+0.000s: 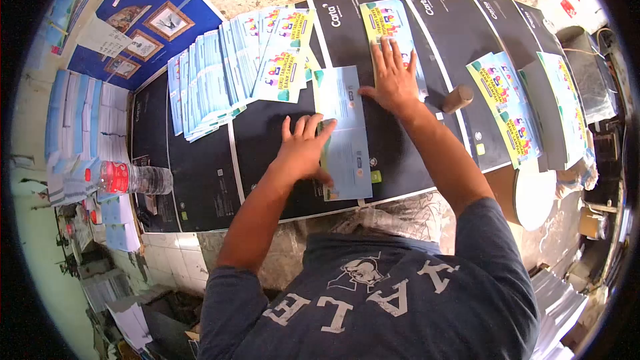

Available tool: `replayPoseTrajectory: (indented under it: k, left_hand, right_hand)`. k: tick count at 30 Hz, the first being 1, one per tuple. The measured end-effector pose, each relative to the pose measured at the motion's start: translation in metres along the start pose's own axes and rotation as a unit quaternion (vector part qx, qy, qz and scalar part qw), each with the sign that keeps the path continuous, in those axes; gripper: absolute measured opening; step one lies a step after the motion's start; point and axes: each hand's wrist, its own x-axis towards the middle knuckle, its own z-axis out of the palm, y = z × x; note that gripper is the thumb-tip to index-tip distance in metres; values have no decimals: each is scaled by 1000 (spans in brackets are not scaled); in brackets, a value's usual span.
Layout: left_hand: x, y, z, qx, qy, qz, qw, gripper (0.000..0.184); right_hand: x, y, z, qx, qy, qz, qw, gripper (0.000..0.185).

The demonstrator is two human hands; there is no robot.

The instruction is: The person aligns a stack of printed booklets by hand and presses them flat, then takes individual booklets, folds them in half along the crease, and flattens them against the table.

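Observation:
A light blue printed sheet [348,137] lies on the black table [267,153] in front of me. My left hand [303,150] is at its left edge, fingers spread, holding nothing. Spread over a yellow and blue booklet cover [389,17] behind the sheet's right side is my right hand [395,80], its thumb near the sheet's top right edge. To the left, a fanned pile of booklets [217,77] covers the table. A short brown cylinder [458,99] lies right of my right hand.
On the right are printed covers [510,107] and a thick stack of sheets [563,110]. A plastic bottle [137,178] lies at the left edge, beside stacked papers [83,117]. A blue board [143,20] with framed pictures stands at the back left.

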Motion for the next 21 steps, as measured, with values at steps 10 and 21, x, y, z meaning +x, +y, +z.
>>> replayPoseTrajectory:
  k: [10, 21]
  left_hand:
    - [4, 6, -2, 43, -31, -23, 998, 141]
    - [4, 6, 5, 27, -24, -35, 999, 129]
  right_hand:
    - [-105, 1, -15, 42, -119, -147, 981, 121]
    - [-194, -2, -24, 101, -209, -171, 958, 124]
